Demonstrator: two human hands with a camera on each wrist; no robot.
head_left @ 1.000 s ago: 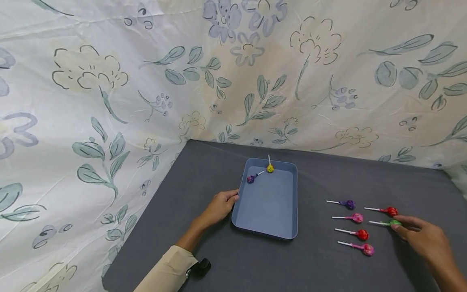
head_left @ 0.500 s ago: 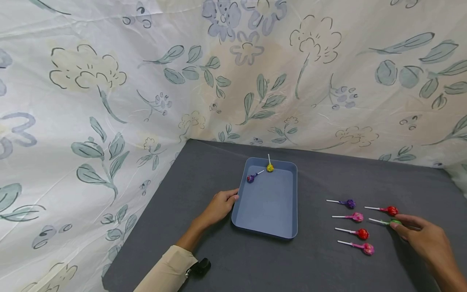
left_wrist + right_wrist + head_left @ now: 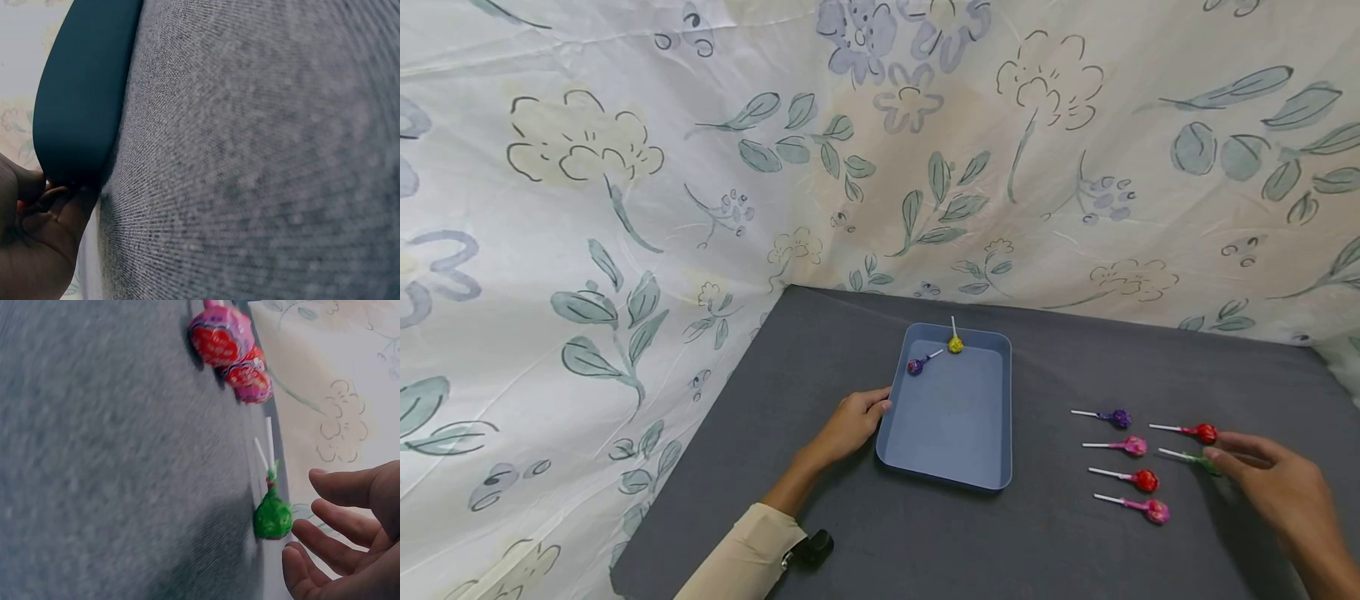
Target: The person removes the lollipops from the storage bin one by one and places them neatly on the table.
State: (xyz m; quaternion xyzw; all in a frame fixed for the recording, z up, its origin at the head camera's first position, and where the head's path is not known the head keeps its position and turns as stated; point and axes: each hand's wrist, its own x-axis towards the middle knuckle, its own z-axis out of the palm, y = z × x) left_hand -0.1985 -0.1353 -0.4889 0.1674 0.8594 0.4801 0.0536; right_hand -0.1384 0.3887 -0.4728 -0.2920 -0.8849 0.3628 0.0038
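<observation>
My left hand (image 3: 852, 423) grips the left rim of a blue-grey tray (image 3: 951, 417), the thumb over the edge. In the left wrist view, thumb and fingers pinch the end of the tray's dark wall (image 3: 81, 100). Inside the tray lie a purple lollipop (image 3: 916, 367) and a yellow lollipop (image 3: 955, 344), the yellow one's stick over the far rim. My right hand (image 3: 1277, 483) is at the head of a green lollipop (image 3: 273, 515), its fingers spread around it without closing on it. Just beyond is a red lollipop (image 3: 1206, 433), near the index fingertip.
Left of the right hand, a column of lollipops lies on the dark grey cloth (image 3: 1045, 533): purple (image 3: 1121, 419), pink (image 3: 1135, 447), red (image 3: 1146, 482) and another pink one (image 3: 1156, 512). Floral fabric (image 3: 880, 167) hangs behind and along the left side.
The right hand's index finger has lifted away from the green lollipop's head toward the red one, and the grasp has widened. Left hand and tray stay put.
</observation>
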